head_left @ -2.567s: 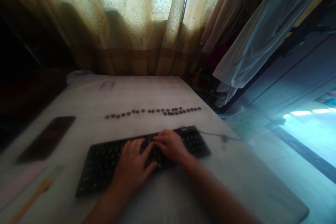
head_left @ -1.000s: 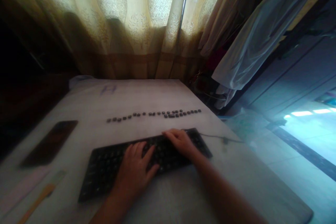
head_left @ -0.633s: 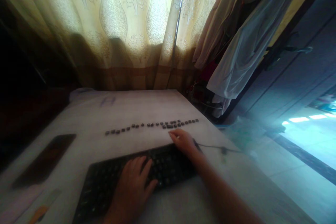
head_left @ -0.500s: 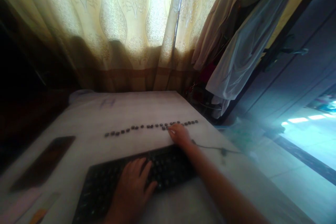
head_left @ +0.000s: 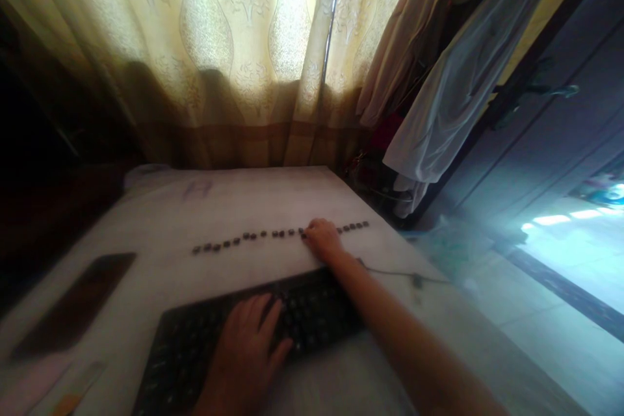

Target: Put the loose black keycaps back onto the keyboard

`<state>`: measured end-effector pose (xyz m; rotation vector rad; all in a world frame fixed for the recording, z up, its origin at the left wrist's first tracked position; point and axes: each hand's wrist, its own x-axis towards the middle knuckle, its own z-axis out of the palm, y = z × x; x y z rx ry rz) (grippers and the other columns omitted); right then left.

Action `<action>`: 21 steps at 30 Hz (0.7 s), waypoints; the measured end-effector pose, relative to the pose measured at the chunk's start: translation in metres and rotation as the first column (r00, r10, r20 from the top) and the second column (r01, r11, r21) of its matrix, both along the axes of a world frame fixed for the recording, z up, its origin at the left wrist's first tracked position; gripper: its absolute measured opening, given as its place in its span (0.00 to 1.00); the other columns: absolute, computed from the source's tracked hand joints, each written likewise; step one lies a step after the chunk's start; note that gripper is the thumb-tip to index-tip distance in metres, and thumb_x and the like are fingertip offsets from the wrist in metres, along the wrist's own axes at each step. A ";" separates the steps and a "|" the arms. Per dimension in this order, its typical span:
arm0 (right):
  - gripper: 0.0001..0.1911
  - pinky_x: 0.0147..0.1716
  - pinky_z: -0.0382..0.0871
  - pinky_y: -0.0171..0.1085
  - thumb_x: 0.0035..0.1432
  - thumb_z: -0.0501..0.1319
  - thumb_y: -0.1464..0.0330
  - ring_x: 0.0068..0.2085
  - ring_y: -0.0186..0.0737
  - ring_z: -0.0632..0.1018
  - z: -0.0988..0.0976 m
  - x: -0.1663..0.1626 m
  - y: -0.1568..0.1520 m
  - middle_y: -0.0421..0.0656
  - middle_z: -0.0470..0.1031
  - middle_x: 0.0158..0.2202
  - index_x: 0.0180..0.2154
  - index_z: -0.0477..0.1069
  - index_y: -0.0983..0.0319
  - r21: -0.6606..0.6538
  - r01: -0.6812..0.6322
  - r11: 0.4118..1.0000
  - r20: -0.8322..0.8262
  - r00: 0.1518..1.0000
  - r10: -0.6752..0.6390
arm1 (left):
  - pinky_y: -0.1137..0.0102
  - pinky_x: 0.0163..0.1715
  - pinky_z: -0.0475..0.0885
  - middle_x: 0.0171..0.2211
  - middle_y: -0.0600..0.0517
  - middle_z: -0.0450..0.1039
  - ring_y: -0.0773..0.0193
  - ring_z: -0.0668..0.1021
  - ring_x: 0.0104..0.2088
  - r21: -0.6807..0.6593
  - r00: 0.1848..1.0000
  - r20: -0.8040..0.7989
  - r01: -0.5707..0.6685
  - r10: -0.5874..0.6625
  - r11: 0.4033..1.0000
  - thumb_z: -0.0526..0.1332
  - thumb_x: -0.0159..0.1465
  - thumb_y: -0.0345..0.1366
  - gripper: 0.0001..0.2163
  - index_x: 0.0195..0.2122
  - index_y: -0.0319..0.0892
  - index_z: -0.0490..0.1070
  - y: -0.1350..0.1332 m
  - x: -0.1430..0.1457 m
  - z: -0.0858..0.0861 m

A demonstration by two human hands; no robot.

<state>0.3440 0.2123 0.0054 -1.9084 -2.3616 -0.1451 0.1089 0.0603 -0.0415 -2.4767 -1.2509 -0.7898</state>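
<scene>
A black keyboard (head_left: pixel 322 312) lies slantwise near the front of the white-covered table. My left hand (head_left: pixel 251 338) rests on its keys, open, with the fingers spread. Beyond the keyboard, several small dark keycaps (head_left: pixel 236 242) form a long, uneven row across the table. My right hand (head_left: pixel 322 237) reaches over the keyboard to the right part of that row and covers some of the keycaps. Its fingers are curled at the row, and whatever is under or between the fingertips is hidden.
At the left lies a dark flat rectangular object (head_left: pixel 75 305). A pink item (head_left: pixel 32 383) and an orange-handled tool (head_left: pixel 68 400) sit at the lower left. A cable (head_left: pixel 404 276) runs off to the right. Curtains (head_left: pixel 244 78) hang behind the table (head_left: pixel 253 195).
My right hand has shifted slightly left and away from me along the keycap row, now covering keycaps that showed before. My left hand stays in place on the keyboard.
</scene>
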 end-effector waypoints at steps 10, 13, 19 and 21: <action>0.12 0.47 0.63 0.41 0.64 0.57 0.67 0.49 0.47 0.73 0.004 0.001 -0.011 0.49 0.77 0.48 0.42 0.80 0.59 -0.027 -0.013 1.000 0.024 1.000 0.014 | 0.53 0.51 0.70 0.52 0.43 0.73 0.49 0.74 0.52 -0.016 1.000 -0.006 0.009 -0.010 1.000 0.57 0.66 0.44 0.18 0.54 0.42 0.71 -0.002 0.002 0.008; 0.12 0.48 0.63 0.41 0.63 0.59 0.66 0.50 0.48 0.72 0.004 -0.001 -0.012 0.50 0.76 0.48 0.42 0.80 0.60 -0.031 -0.014 0.999 0.025 1.000 0.015 | 0.53 0.51 0.70 0.51 0.43 0.73 0.49 0.74 0.50 0.004 1.000 0.017 0.012 -0.012 1.000 0.57 0.66 0.42 0.16 0.52 0.42 0.73 -0.004 0.003 0.012; 0.12 0.47 0.64 0.43 0.63 0.58 0.69 0.49 0.51 0.72 0.005 -0.007 -0.006 0.54 0.76 0.46 0.40 0.80 0.64 -0.031 0.009 0.999 0.002 1.000 -0.009 | 0.57 0.42 0.73 0.39 0.46 0.77 0.54 0.77 0.40 0.007 0.997 0.025 0.078 -0.078 0.997 0.52 0.68 0.37 0.13 0.43 0.42 0.76 -0.008 0.003 0.025; 0.12 0.48 0.63 0.43 0.64 0.58 0.69 0.50 0.50 0.72 0.007 -0.007 -0.009 0.55 0.76 0.46 0.41 0.80 0.65 -0.025 0.010 1.000 -0.023 1.000 -0.010 | 0.58 0.41 0.73 0.38 0.46 0.77 0.55 0.77 0.39 -0.017 0.996 0.034 0.084 -0.083 0.996 0.53 0.68 0.37 0.13 0.43 0.42 0.76 -0.009 0.003 0.025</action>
